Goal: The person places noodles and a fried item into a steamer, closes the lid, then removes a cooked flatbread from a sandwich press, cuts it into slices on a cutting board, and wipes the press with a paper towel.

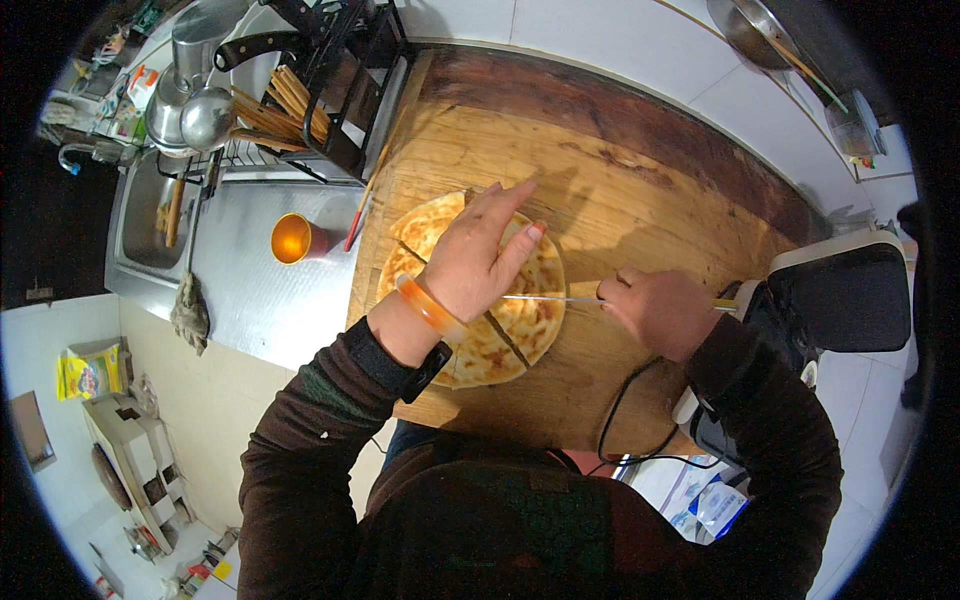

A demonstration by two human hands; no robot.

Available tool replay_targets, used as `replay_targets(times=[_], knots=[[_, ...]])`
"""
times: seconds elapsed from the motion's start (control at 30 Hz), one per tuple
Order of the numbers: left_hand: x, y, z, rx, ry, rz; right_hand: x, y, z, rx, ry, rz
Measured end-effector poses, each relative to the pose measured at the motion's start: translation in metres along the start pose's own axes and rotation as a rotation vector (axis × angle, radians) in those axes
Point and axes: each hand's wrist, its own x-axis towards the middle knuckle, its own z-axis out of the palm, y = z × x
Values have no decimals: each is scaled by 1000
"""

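A round browned flatbread [487,358] lies on the wooden board [600,397], with several straight cuts running through it. My right hand [660,311] is closed around the handle of a knife [551,299], whose thin blade reaches left across the flatbread. Over the flatbread's middle lies my left hand [476,259], fingers extended and thumb apart, with an orange and white bangle on the wrist. The palm hides part of the bread and the far end of the blade; whether it presses on the blade I cannot tell.
An orange cup [292,238] stands on the metal counter [247,300] at left, beside a sink [154,217]. A black rack [349,112] holds chopsticks [289,105] and knives. At right sits an opened electric griddle [844,296], near a black cable [611,412].
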Motion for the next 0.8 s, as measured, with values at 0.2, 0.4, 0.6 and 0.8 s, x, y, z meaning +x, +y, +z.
replay_targets(times=[0.2,0.4,0.6,0.8], knots=[[-3,-4,13,154,-61,91,-11,-10,20,10,11,82],[-8,-7,25,301,-178,107,-13,-20,26,70,28,96],[-7,-16,34,282,-204,115,-14,-23,28,94,-15,117],[-8,-23,47,445,-255,92,-10,-7,65,47,168,64]])
